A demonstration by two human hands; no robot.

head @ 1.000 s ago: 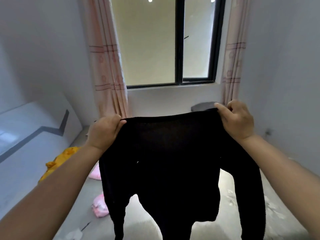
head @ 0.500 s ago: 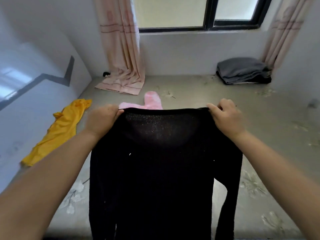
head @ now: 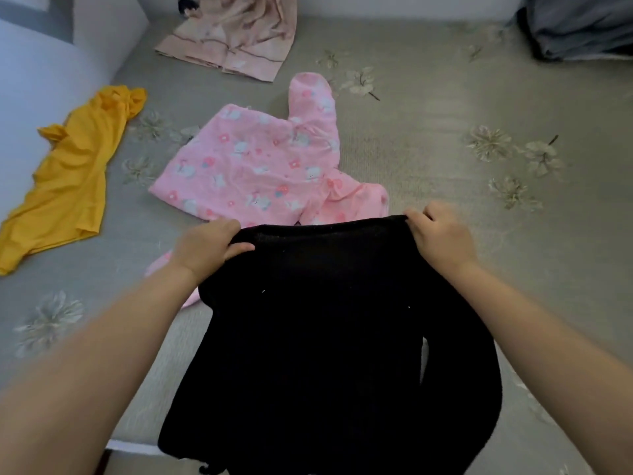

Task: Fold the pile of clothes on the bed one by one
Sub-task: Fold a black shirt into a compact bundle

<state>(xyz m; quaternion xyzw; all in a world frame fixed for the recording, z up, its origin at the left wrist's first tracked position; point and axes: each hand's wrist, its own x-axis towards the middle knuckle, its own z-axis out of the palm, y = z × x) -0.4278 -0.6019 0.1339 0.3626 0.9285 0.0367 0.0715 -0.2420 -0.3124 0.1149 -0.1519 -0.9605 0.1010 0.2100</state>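
While the left hand (head: 209, 248) and right hand (head: 440, 234) each pinch a shoulder of the black sweater (head: 325, 337), hanging over the bed (head: 479, 217) edge, its sleeves may bunch underneath when laid flat. Just beyond it the pink garment (head: 253, 166) crowds the landing spot; the yellow garment (head: 68, 173) lies well left.

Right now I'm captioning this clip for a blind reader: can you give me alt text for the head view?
Two hands, left and right, grip the top edge of a black long-sleeved top and hold it above a grey floral bed. Behind it lie a pink printed garment and a yellow garment, unfolded, with a grey folded stack at the far right.
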